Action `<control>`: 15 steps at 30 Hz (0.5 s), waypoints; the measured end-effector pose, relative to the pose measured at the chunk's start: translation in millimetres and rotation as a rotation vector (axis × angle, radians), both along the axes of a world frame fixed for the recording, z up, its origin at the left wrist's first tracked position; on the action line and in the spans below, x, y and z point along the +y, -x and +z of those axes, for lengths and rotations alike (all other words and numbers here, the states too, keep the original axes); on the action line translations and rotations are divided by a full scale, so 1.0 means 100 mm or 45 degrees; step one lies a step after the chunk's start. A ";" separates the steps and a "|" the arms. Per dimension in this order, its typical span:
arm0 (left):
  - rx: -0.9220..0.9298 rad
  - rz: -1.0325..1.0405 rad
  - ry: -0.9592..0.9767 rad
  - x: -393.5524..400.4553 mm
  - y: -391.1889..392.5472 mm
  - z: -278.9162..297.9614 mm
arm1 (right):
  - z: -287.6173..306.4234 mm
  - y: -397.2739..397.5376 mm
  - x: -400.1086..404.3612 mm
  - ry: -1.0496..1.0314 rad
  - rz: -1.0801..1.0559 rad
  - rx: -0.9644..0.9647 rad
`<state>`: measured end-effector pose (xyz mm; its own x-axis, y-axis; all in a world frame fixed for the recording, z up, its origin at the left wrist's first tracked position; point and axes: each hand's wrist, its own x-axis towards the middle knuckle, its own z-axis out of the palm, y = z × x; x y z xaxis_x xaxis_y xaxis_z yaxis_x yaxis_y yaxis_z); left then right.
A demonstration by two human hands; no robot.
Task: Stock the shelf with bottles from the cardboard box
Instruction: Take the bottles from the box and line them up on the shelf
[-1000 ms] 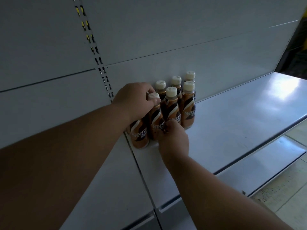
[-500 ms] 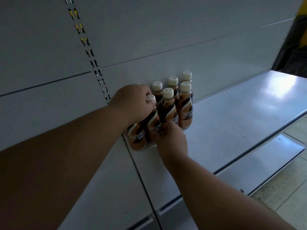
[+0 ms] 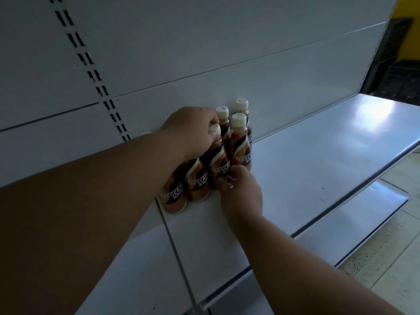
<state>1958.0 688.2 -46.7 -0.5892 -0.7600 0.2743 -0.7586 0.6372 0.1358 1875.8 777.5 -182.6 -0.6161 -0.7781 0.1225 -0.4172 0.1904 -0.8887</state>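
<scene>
Several brown coffee bottles with cream caps stand in two rows on the white shelf, against its back panel. My left hand reaches over the front row from above, its fingers closed around the cap of one front bottle, and it hides the tops of the two bottles to the left. My right hand comes in from the front, and its fingertips pinch the lower label of that same front bottle. Two back-row caps show behind. The cardboard box is out of view.
A slotted upright runs down the back panel to the left of the bottles. The shelf stretches away to the right. A lower shelf juts out below, above a tiled floor. Dark crates stand at the far right.
My left hand has slid a little to the right along the front row's caps and now covers one more of them. My right hand has stayed on the same bottle's lower part.
</scene>
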 end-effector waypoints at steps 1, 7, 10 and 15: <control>-0.005 -0.006 0.001 -0.01 -0.01 0.00 | 0.01 0.00 0.00 0.000 -0.007 -0.010; -0.018 0.005 0.039 -0.04 -0.02 -0.02 | 0.02 0.02 -0.02 -0.021 -0.002 -0.022; -0.028 0.004 0.029 -0.03 -0.01 -0.01 | 0.03 0.05 -0.01 -0.037 0.009 -0.023; -0.111 0.027 0.158 0.01 0.07 0.02 | 0.07 0.14 0.00 -0.031 -0.024 0.046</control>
<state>1950.6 689.7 -45.0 -0.5989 -0.7359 0.3158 -0.7777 0.6286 -0.0099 1861.8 778.0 -175.4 -0.6260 -0.7696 0.1262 -0.4450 0.2197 -0.8682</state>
